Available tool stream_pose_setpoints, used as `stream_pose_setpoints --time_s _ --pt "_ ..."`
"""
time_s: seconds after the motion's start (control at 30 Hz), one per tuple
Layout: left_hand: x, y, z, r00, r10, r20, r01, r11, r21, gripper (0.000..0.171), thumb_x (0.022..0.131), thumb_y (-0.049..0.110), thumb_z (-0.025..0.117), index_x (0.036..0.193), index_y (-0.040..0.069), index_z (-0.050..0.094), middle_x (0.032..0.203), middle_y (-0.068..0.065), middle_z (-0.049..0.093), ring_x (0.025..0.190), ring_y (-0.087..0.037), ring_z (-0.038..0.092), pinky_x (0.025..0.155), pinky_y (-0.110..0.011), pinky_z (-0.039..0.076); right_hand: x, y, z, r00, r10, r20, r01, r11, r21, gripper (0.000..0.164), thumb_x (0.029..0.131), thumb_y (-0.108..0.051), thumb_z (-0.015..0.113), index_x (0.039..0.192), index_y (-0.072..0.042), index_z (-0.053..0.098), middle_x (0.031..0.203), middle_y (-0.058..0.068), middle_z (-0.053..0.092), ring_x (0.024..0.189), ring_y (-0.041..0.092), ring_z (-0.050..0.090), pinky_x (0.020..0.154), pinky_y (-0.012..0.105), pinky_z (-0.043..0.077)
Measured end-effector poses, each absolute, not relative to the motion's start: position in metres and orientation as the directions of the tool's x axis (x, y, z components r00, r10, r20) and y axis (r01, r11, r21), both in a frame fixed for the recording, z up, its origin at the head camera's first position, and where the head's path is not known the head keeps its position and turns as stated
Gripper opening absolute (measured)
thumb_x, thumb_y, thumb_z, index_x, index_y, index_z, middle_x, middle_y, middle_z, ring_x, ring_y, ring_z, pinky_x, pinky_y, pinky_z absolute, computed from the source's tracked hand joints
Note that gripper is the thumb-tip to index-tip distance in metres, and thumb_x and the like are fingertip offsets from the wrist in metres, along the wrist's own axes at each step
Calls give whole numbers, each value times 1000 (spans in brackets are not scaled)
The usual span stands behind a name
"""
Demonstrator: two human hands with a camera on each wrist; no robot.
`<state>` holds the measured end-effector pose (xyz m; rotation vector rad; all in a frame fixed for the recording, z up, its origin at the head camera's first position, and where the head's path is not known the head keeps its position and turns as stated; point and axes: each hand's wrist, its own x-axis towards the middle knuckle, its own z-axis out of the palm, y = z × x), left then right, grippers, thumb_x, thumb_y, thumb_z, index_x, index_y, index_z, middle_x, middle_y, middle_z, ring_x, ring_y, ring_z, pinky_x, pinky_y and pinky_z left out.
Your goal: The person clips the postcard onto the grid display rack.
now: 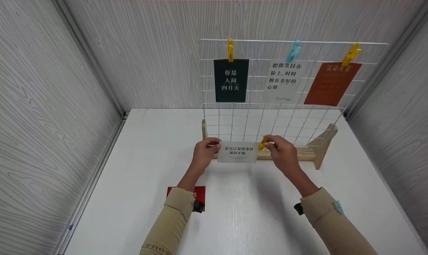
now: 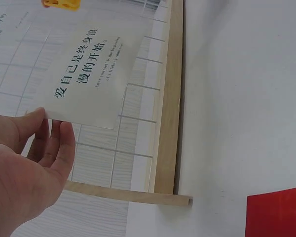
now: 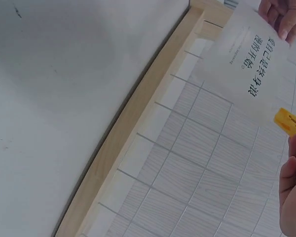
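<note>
Between thumb and fingers, my left hand (image 1: 204, 153) pinches the left edge of a white card (image 1: 237, 157) printed with dark Chinese characters. The card is held in front of the lower part of a white wire grid (image 1: 288, 120). My right hand (image 1: 283, 152) pinches a yellow clothespin (image 1: 262, 143) beside the card's upper right corner. In the right wrist view the tip of the yellow clothespin (image 3: 286, 118) is close to the card (image 3: 249, 64); whether it touches is hard to tell. The left wrist view shows the left hand (image 2: 34, 168) at the card's corner.
A dark green card (image 1: 231, 90), a white card (image 1: 283, 81) and an orange-red card (image 1: 332, 85) hang from the grid by clothespins. The grid stands on a wooden base (image 1: 306, 155). A red card (image 1: 200, 198) lies on the white table (image 1: 136, 170), partly under the left sleeve.
</note>
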<state>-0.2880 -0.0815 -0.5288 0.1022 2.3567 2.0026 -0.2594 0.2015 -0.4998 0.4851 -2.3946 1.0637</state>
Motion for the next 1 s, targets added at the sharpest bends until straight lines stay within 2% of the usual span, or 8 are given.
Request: stream_pose_setpoints --time_s 0.17,0.43,0.7,0.83,0.93,1.0 --pt "-296 -77 -525 -998 64 25 35 148 988 23 99 11 63 121 6 68 116 -7 67 105 -20 64 90 -29 56 -270 194 -497 -779 -121 615 -532 647 -546 22 93 -15 70 111 -3 73 100 10 73 77 19 63 64 32 51" --pt "-308 -70 -518 -999 32 38 42 143 989 20 100 11 61 119 9 69 114 -7 66 103 -19 63 90 -28 56 -285 184 -494 -777 -71 626 -529 613 -587 18 94 -14 69 108 -4 74 101 11 74 91 22 72 72 38 58" --pt "-317 -63 -512 -997 2 77 76 155 985 20 100 12 61 118 7 69 113 -7 66 102 -18 63 89 -27 56 -296 175 -490 -766 -35 642 -528 603 -598 17 94 -13 69 105 -2 75 101 13 76 93 25 73 73 40 59" --pt "-322 -59 -510 -996 -13 86 84 134 987 21 100 10 62 118 4 69 113 -8 66 101 -18 63 89 -27 56 -301 170 -489 -759 -21 650 -533 593 -603 17 94 -14 69 104 -1 75 98 12 76 79 23 72 63 29 56" --pt "-325 -57 -510 -996 -31 86 82 131 988 20 100 10 61 117 5 69 113 -9 67 100 -18 63 88 -27 56 -304 167 -488 -765 -2 644 -527 577 -624 17 94 -14 69 103 -1 75 97 12 76 68 21 67 55 17 48" --pt "-327 -56 -509 -995 -42 88 82 137 987 19 100 10 61 116 6 70 113 -9 67 100 -17 63 88 -27 56 -306 164 -488 -765 14 643 -518 581 -628 18 94 -15 68 104 -1 75 97 12 76 65 20 66 53 13 44"
